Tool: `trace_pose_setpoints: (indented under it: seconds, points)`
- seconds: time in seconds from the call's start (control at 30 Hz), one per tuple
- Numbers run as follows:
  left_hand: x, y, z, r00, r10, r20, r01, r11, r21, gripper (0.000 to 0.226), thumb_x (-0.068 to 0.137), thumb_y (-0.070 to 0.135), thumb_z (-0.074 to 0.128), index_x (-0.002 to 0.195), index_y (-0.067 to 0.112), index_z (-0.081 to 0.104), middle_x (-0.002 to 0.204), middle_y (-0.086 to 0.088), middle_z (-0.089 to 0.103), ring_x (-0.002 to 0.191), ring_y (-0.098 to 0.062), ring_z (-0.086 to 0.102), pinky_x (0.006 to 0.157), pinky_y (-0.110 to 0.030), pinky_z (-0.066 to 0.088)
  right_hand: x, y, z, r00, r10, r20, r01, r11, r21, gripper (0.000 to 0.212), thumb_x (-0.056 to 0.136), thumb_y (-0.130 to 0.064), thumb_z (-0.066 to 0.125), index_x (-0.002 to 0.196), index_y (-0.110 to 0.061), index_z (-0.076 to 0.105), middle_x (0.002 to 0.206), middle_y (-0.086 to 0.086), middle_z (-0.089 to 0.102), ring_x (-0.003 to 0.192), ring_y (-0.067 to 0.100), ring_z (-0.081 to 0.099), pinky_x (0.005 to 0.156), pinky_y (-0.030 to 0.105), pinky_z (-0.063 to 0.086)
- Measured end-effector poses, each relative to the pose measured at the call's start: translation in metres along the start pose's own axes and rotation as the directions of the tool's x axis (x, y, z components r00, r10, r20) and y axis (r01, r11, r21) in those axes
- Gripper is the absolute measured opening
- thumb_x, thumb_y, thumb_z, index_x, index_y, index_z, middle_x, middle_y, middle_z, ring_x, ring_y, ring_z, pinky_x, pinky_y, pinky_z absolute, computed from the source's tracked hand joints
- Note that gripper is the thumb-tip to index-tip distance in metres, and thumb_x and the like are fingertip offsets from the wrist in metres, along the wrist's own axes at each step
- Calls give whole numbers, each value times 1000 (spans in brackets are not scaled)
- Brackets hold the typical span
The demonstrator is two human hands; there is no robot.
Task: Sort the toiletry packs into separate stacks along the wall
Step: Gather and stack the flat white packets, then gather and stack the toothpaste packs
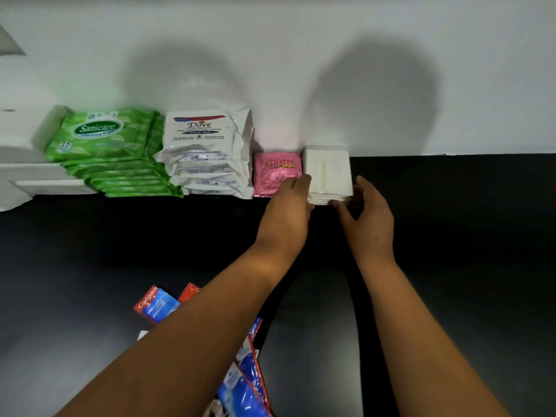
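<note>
Both hands flank the white pack stack (pixel 328 173) against the wall. The left hand (pixel 285 212) has its grip clasped on the stack's left edge. The right hand (pixel 368 213) touches its right side with relaxed fingers.

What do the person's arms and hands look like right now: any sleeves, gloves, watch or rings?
Both forearms are bare up to the frame edge, with no sleeves in view. The left hand and right hand wear no gloves, and no watch, bracelet or ring shows on either wrist or the visible fingers.
</note>
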State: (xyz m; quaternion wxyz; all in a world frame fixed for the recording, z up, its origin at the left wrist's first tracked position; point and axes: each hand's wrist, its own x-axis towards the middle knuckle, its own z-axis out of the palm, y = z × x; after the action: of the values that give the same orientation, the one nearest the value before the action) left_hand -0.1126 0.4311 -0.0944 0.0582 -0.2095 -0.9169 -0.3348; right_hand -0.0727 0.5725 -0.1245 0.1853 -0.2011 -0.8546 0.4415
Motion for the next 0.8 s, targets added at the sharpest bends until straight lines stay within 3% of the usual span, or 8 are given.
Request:
trace_pose_setpoints:
  seconds: [0.1, 0.23, 0.37, 0.5, 0.57, 0.67, 0.8]
  points:
    - [-10, 0, -13, 1000, -28, 5, 28, 999, 20, 39, 85, 5, 60, 123, 9, 53, 115, -13, 56, 96, -29, 59, 81, -37, 49, -5, -3, -3, 1000, 19, -17, -20, 998, -62, 67, 84, -26, 72, 143, -14, 41, 132, 7, 52, 113, 15, 56, 93, 20, 43]
    - [-34, -10, -40, 998, -53, -22, 54, 997, 47, 31, 91, 11, 58, 121, 5, 56, 114, -16, 56, 96, -32, 58, 83, -40, 48, -31, -9, -11, 997, 50, -61, -54, 997, -61, 57, 88, -21, 67, 139, -10, 45, 128, 10, 51, 103, 15, 58, 87, 21, 42]
    - [-74, -42, -72, 998, -40, -55, 44, 996, 77, 23, 87, 13, 59, 108, 5, 63, 101, -16, 60, 84, -32, 61, 77, -42, 52, -72, -13, -12, 993, 6, -122, -13, 998, -59, 29, 89, -20, 65, 115, -9, 61, 102, 7, 59, 88, 18, 60, 79, 22, 42]
    - [-114, -78, -109, 992, -123, -13, 123, 982, 142, 14, 83, 14, 66, 97, 10, 69, 93, -11, 63, 81, -29, 63, 74, -37, 52, -113, -34, 4, 998, -62, 23, 63, 995, -74, 7, 87, -22, 66, 90, -16, 66, 86, 4, 62, 73, 15, 58, 70, 32, 50]
    - [-130, -96, -127, 988, -153, 14, 148, 971, 187, 12, 84, 18, 66, 94, 14, 70, 91, -9, 64, 84, -28, 62, 77, -37, 51, -131, -50, 19, 983, -102, 151, 112, 992, -58, 6, 85, -23, 68, 82, -18, 65, 81, 2, 62, 70, 13, 59, 69, 33, 52]
    - [-151, -119, -146, 979, -195, 55, 179, 958, 223, 12, 86, 25, 64, 95, 19, 70, 95, -4, 63, 91, -27, 59, 81, -39, 50, -155, -73, 36, 935, -114, 334, 158, 982, -107, 12, 83, -29, 71, 82, -18, 66, 80, 0, 61, 70, 9, 56, 70, 28, 49]
    - [-176, -140, -166, 966, -205, 156, 167, 959, 227, 19, 87, 33, 64, 105, 27, 66, 112, 8, 59, 104, -19, 51, 89, -39, 46, -184, -96, 45, 909, -99, 406, 188, 964, -186, 20, 80, -34, 72, 92, -21, 64, 87, -2, 56, 74, 6, 52, 72, 21, 40]
